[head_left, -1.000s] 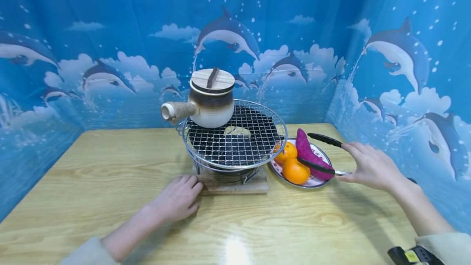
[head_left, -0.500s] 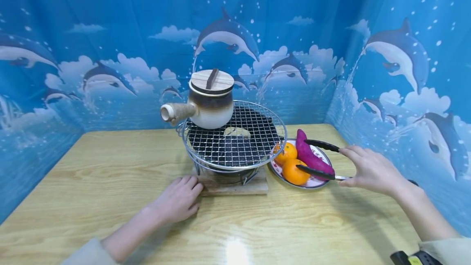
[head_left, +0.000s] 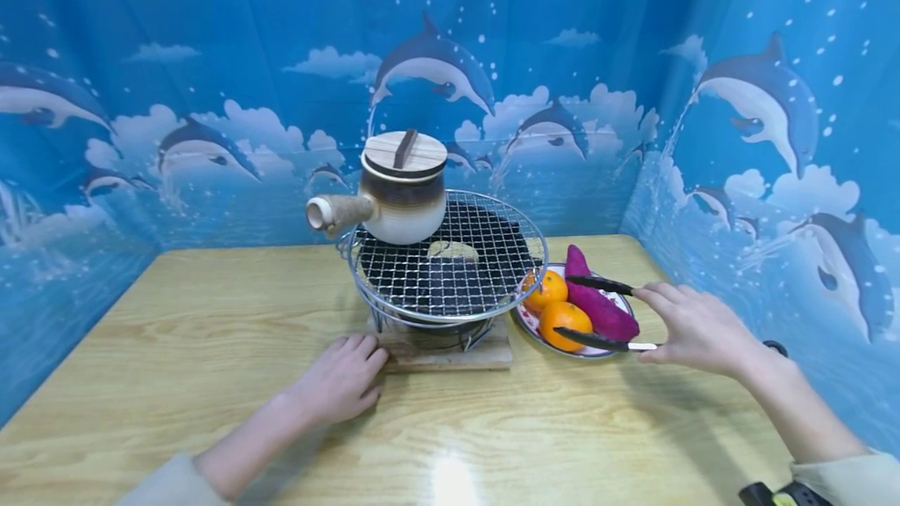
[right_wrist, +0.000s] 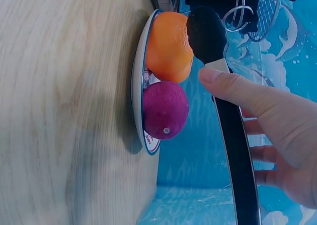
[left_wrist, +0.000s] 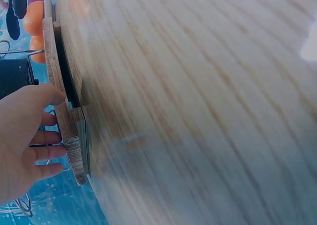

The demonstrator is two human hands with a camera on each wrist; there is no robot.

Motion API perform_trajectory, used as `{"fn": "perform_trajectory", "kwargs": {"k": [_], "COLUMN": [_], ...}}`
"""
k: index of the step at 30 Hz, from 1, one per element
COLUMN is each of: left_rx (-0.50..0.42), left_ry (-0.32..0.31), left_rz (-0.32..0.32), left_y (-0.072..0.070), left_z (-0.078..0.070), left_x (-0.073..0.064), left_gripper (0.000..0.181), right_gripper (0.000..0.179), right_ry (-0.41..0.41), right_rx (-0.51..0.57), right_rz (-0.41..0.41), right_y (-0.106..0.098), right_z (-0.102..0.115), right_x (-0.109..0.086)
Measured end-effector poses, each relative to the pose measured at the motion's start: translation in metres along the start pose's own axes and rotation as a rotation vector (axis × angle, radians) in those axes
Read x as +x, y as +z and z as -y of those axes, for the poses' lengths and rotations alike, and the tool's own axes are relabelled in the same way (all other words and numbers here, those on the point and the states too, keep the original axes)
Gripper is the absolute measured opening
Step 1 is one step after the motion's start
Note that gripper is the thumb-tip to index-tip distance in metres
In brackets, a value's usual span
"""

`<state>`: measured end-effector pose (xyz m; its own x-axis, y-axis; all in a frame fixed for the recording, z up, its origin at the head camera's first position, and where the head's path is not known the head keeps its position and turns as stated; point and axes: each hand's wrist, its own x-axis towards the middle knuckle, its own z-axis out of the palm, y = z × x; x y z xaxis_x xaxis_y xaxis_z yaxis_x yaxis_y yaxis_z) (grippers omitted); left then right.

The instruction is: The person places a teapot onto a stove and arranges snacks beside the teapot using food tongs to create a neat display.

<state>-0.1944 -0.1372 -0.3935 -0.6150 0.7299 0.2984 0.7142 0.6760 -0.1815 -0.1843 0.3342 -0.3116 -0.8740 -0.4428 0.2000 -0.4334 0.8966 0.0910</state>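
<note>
Apparently at the lining-up step, the right hand's grip point(head_left: 699, 328) is curled round black-and-silver tongs point(right_wrist: 235, 150), arms apart. Just ahead, two round oranges point(head_left: 562, 314) and one long purple sweet potato point(head_left: 601, 311) lie on a patterned white plate point(right_wrist: 138, 81). Lowering, then squeezing, seems called for.

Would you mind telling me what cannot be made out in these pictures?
Inside of the pot: head view, covered by its lid.
Middle of the plate: head view, under the oranges and purple item.
Far arm of the tongs: right wrist view, mostly hidden behind the near arm.
</note>
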Motion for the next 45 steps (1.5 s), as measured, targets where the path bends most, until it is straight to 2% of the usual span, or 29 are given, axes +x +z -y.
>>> {"fn": "perform_trajectory", "kwargs": {"k": [6, 19, 29, 39, 45], "left_rx": [0.009, 0.013, 0.011, 0.023, 0.019], "left_ry": [0.005, 0.007, 0.013, 0.019, 0.019], "left_rz": [-0.002, -0.021, -0.029, -0.03, -0.025], "left_y": [-0.001, 0.001, 0.002, 0.001, 0.001], "left_z": [0.0, 0.001, 0.002, 0.002, 0.002], "left_x": [0.0, 0.0, -0.001, 0.0, 0.0], "left_gripper": [0.03, 0.029, 0.029, 0.03, 0.03], "right_gripper": [0.087, 0.086, 0.083, 0.086, 0.083], "right_ry": [-0.021, -0.013, 0.038, 0.045, 0.021], "right_rx": [-0.027, -0.046, -0.056, -0.071, -0.109], "right_rz": [-0.025, -0.051, -0.013, -0.013, -0.03], "right_y": [0.003, 0.009, 0.014, 0.017, 0.018], "right_z": [0.004, 0.015, 0.022, 0.026, 0.027], "right_x": [-0.001, -0.003, -0.003, -0.007, -0.009]}}
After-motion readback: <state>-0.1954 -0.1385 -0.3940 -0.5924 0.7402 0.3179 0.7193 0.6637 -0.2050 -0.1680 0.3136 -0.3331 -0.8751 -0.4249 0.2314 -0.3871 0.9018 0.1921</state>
